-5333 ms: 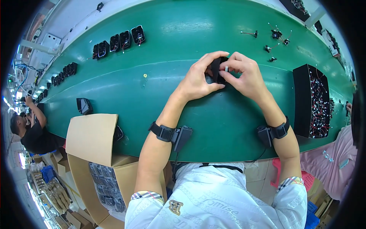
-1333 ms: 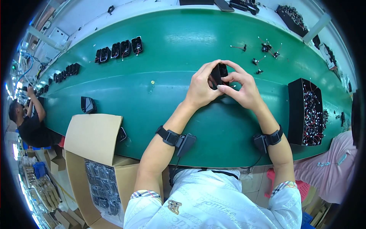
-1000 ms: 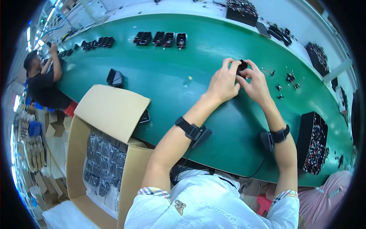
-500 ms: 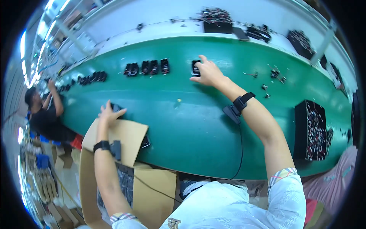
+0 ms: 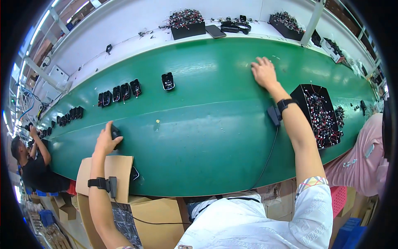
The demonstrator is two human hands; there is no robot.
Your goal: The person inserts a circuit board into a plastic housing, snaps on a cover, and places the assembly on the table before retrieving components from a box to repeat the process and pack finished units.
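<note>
My left hand (image 5: 106, 140) is at the left part of the green table, beyond a cardboard box. Its thumb and fingers are around a black plastic case (image 5: 115, 131), partly hidden by the hand. My right hand (image 5: 264, 74) is reached far out over the table, palm down with fingers curled. A small dark bit shows at its fingertips; whatever else lies under them is hidden. Between the hands, farther off, an open black case (image 5: 168, 81) lies by itself. Several similar cases (image 5: 125, 92) with red wires stand in a row to its left.
At right stands a black bin (image 5: 306, 108) heaped with small wired parts. The cardboard box (image 5: 124, 166) has an open flap over the table edge. Along the back shelf are another parts bin (image 5: 188, 31), a phone (image 5: 215, 31) and headphones (image 5: 236, 27). A co-worker (image 5: 35, 159) is at far left.
My right hand has left the open black case and moved right, where loose wired parts lay; those no longer show. My left hand has closed around its case. The view has turned right.
</note>
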